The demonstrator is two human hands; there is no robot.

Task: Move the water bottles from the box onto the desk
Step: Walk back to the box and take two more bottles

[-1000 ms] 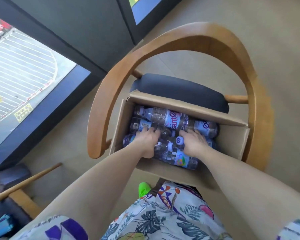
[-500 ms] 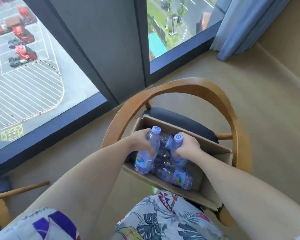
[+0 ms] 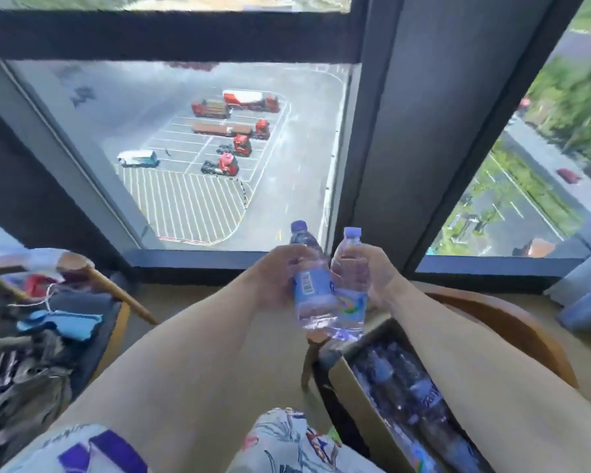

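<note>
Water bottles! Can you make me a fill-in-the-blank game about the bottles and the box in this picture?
1. The left hand and the right hand each hold ____ water bottle.
2. Both held bottles have ____ caps, as on the right bottle.
3. More bottles lie in the cardboard ____, which sits on the wooden chair.
4. The left bottle shows a black-and-white ____ on its label.

Missing words: one; purple; box; barcode
</note>
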